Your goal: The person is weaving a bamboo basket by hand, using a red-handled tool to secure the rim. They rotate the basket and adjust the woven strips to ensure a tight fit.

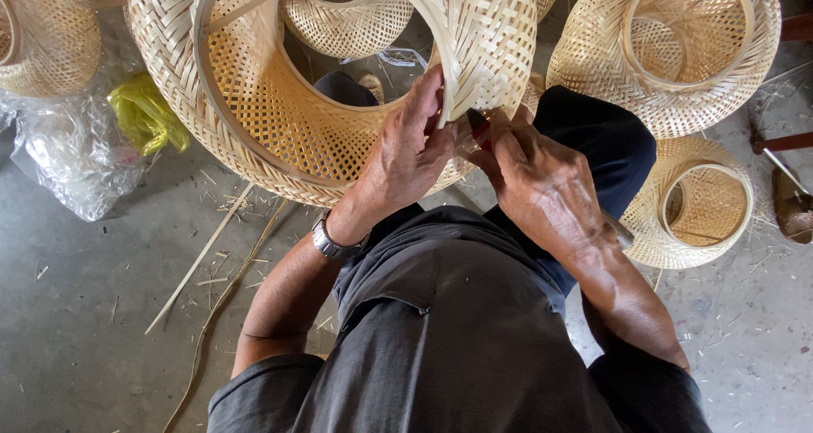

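The large woven bamboo shade runs off the top edge, so its full shape cannot be seen; it sits over the person's lap, just above the knees. The left hand closes its grip on the shade's pale rim band, fingers curled over the edge. The right hand is closed around a small tool with a red and dark tip, pressed at the rim; most of the tool is hidden inside the fist, and its kind cannot be told.

Five other woven shades lie around, several cut off by the frame: one at upper left, one behind the opening, a wide one at upper right, a smaller one at right, and a sliver at top.

All are open-lattice bamboo, bell-shaped, straw-coloured. Thin bamboo strips and shavings lie on the grey concrete floor, beside crumpled clear plastic and a yellow bag. A metal wristwatch circles the left wrist.
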